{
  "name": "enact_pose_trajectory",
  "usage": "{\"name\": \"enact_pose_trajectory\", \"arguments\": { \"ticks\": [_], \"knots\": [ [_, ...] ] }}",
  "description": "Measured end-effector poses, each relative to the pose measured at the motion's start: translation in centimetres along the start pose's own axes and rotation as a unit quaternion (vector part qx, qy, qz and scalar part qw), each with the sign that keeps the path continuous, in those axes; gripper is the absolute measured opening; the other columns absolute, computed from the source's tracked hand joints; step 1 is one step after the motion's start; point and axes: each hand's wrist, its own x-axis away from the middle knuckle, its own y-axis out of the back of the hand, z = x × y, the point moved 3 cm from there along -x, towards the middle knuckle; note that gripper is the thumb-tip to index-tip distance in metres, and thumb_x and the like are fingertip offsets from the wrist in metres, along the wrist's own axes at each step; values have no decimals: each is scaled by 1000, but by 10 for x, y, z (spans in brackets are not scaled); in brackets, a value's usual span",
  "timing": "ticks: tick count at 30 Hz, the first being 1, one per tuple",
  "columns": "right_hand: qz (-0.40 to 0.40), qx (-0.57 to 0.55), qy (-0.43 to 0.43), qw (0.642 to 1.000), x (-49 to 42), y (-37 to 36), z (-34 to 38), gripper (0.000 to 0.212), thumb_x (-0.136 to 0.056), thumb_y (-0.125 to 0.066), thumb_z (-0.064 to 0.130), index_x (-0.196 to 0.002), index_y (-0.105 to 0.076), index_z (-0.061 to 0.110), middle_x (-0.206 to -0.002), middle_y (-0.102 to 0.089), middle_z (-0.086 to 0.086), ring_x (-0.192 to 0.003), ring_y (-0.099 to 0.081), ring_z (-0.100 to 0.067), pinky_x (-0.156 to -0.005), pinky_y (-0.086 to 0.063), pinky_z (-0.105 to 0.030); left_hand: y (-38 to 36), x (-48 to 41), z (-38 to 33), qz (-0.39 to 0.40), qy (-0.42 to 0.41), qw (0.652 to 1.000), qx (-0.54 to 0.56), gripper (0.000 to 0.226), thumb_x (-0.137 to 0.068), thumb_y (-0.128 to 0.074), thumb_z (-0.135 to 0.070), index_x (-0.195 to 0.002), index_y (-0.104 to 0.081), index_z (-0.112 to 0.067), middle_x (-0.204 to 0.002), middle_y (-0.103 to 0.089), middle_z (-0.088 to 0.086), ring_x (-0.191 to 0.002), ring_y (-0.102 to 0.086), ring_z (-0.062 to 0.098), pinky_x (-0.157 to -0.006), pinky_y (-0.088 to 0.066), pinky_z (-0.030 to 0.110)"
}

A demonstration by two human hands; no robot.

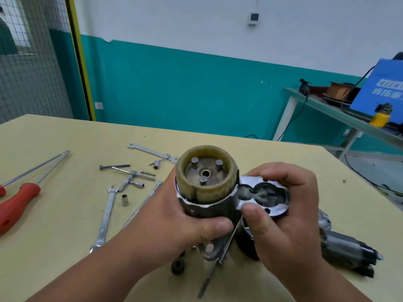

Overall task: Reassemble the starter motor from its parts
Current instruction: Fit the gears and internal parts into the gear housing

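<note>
Near table (65, 269) centre, starter housing (205, 211) stands upright, its open end toward the camera. Seated in the open mouth: yellowish ring gear (209, 192), with three steel pins (194, 160) standing around a central bore.

From 9 o'clock the left hand (172, 216) grips the dark barrel. Its thumb (214, 228) lies across the near face at 6 o'clock; its other fingers pass round the far side, hidden.

At 3 o'clock the right hand (287, 221) holds the bright solenoid flange (263, 194) that juts from the housing. That thumb (255, 216) presses the near edge and the fingers (283, 174) curl over the far edge, so the flange lies pinched between them. Cannot tell whether the housing's lower nose touches the table.

Around the housing:
- At 4 o'clock, armature (349, 253) on its side, partly behind the right hand.
- At 6 o'clock, long bolt (214, 265); just beside it at 7 o'clock, a small dark pinion (177, 267).
- At 9 to 10 o'clock, wrenches (105, 214), a T-handle socket driver (130, 176) and a loose socket (124, 200).
- At the table's left edge, well apart, two red-handled screwdrivers (17, 205).
</note>
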Motion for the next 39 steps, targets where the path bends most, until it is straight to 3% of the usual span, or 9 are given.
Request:
{"name": "enact_pose_trajectory", "arguments": {
  "ticks": [3, 7, 11, 14, 16, 18, 26, 29, 39],
  "knots": [
    [40, 39, -50, 997, -2, 1, -3, 39, -86, -72, 50, -118, -51, 54, -111, -64, 14, -96, -68, -18, -78, -56, -37, 0, -1, 5, -57, -32, 998, -14, 79, -62, -93, -43, -133, -65, -23, -120, -79, -10, -115, -73, 8, -91, -56, 18],
    [59, 93, -71, 991, -6, 3, -1, 49, -81, -67, 50, -126, -50, 52, -127, -58, 19, -126, -57, -16, -100, -47, -25, -1, 0, 6, -146, -67, 980, -114, 94, -60, -95, -49, -142, -49, -48, -141, -62, -20, -129, -63, 2, -97, -54, 18],
    [113, 189, -80, 972, -7, -3, 11, 65, -76, -64, 62, -137, -46, 49, -124, -48, 28, -123, -51, -4, -92, -36, -7, -1, -1, 4, -204, -80, 957, -192, 81, -55, -81, -60, -129, -47, -57, -142, -52, -31, -130, -55, -5, -94, -44, 3],
    [174, 239, -132, 946, -5, -11, 10, 73, -70, -54, 81, -137, -33, 61, -120, -43, 37, -111, -47, 10, -81, -38, -11, -3, -1, 1, -198, -118, 930, -286, 75, -63, -71, -63, -131, -49, -40, -148, -47, -21, -137, -49, 3, -107, -44, 22],
    [205, 270, -150, 929, -3, -13, 6, 76, -67, -48, 89, -136, -27, 63, -123, -42, 39, -111, -46, 11, -82, -42, -16, -7, -1, 2, -190, -120, 915, -336, 75, -68, -65, -63, -133, -54, -27, -151, -52, -10, -136, -52, 13, -107, -51, 44],
    [215, 296, -152, 918, -5, -12, 5, 73, -67, -44, 93, -132, -29, 63, -121, -46, 38, -110, -47, 10, -80, -42, -16, -10, -1, 2, -187, -109, 906, -363, 75, -71, -61, -62, -134, -56, -22, -150, -56, -4, -132, -54, 16, -104, -52, 52],
    [176, 335, -85, 922, -7, -12, 11, 68, -75, -52, 87, -128, -41, 45, -110, -54, 19, -101, -49, -8, -81, -43, -26, -5, -2, 3, -180, -108, 912, -353, 78, -70, -65, -64, -134, -57, -21, -151, -54, -5, -132, -58, 22, -101, -54, 61],
    [166, 302, -89, 935, -4, -14, 12, 71, -76, -56, 84, -132, -39, 46, -114, -48, 24, -105, -47, -4, -87, -40, -18, -1, -1, 4, -178, -124, 916, -336, 79, -71, -67, -67, -137, -50, -26, -152, -46, -11, -136, -53, 18, -105, -55, 56],
    [151, 258, -91, 950, -3, -15, 11, 67, -77, -55, 85, -132, -37, 51, -115, -40, 33, -112, -47, 2, -87, -46, -21, -6, -2, 3, -186, -163, 910, -331, 72, -77, -68, -61, -132, -60, -14, -148, -55, 0, -133, -56, 21, -104, -55, 44]
  ]
}}
